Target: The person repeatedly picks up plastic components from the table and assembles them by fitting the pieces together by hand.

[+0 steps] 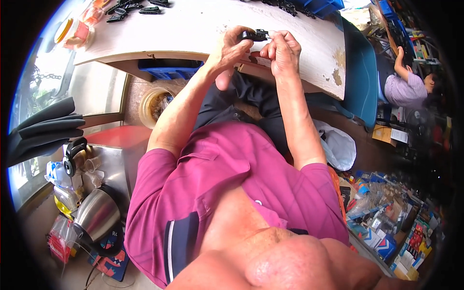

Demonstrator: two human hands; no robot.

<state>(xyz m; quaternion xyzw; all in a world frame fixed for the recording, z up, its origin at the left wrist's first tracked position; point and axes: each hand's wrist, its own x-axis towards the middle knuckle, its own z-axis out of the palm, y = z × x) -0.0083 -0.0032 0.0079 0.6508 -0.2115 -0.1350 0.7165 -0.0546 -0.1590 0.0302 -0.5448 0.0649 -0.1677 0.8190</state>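
Observation:
Over the white worktable point(188, 26), my left hand point(229, 48) grips a small black plastic part point(249, 36), holding it between thumb and fingers. My right hand point(284, 50) is closed in a pinch at the right end of that part. Something thin may be between its fingertips, too small to make out. More black parts of similar look point(150, 9) lie in a loose group at the table's far left. Another dark pile of parts point(285, 7) sits at the far edge, right of the middle.
A jar with a yellow-rimmed lid point(72, 33) stands at the table's left end. Blue bins are at the far edge point(323, 7) and below the table point(171, 71). A bucket point(150, 107), a teal chair point(361, 67) and a steel kettle point(99, 212) surround me. Another person point(408, 89) is at right.

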